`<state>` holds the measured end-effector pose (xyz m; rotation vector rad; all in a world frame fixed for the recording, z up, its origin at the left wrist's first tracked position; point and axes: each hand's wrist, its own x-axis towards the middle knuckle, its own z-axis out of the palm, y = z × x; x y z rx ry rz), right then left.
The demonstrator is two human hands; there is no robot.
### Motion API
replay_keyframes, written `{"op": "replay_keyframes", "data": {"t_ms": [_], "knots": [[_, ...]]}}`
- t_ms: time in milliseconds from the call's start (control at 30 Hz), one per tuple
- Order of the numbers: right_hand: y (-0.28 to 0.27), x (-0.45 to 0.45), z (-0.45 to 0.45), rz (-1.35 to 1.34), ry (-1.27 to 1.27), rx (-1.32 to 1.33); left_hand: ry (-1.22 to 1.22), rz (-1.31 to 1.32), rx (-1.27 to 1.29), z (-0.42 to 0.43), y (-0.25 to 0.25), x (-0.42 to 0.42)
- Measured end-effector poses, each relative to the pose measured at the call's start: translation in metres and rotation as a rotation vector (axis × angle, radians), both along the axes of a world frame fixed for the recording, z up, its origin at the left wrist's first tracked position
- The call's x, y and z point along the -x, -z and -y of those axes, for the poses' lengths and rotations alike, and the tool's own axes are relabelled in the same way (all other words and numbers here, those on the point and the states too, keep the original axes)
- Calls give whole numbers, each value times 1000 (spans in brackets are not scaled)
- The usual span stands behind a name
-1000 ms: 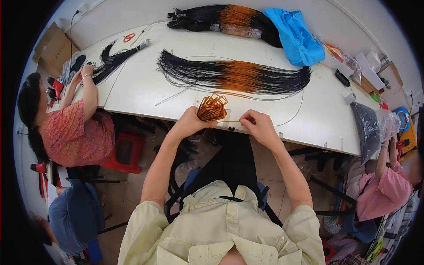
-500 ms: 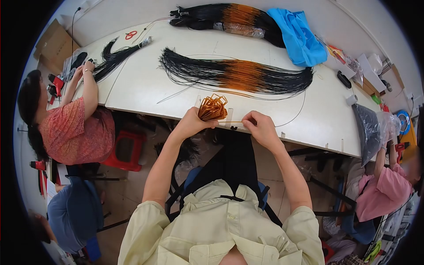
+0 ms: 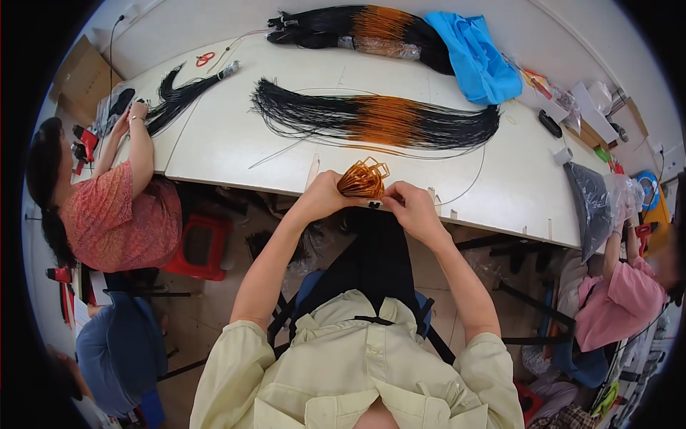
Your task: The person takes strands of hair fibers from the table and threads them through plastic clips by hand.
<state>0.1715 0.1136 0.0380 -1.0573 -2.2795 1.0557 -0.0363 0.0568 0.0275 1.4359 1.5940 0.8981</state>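
Over the front edge of the white table [image 3: 214, 157], my left hand [image 3: 323, 196] is closed round a bundle of bent orange wires [image 3: 363, 179], whose looped ends stick up. My right hand [image 3: 414, 209] is closed in a pinch beside the bundle's right side; what its fingertips hold is too small to make out. Just beyond my hands a long bundle of black wires [image 3: 307, 111] with an orange middle section [image 3: 387, 120] lies across the table.
At the back are another wire bundle [image 3: 386, 28] and a blue cloth [image 3: 475, 57]. A co-worker [image 3: 118, 214] at the left handles black wires [image 3: 182, 96] near red scissors [image 3: 205, 58]. Another co-worker [image 3: 618, 304] sits at the right. A red stool [image 3: 200, 247] stands below.
The orange bundle and my left hand have moved right. My right hand has come in close to the bundle, and the wire stretch seen between my hands no longer shows.
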Motion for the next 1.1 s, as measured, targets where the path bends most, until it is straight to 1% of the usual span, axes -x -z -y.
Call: {"op": "replay_keyframes", "data": {"t_ms": [133,467,667,833,1000,1100], "knots": [[2,-2,3,-45,-24,3,30,44,-60,3,2,0],[4,-2,3,-46,-37,-38,13,29,-1,4,1,1],[5,-1,4,-54,-34,-65,20,62,-54,7,3,2],[3,-1,6,-33,-31,-89,-14,124,-48,9,5,1],[4,1,20,68,13,-207,-48,50,-65,20,5,-8],[17,7,41,-182,264,133,-184,131,-29,39,11,-24]]}}
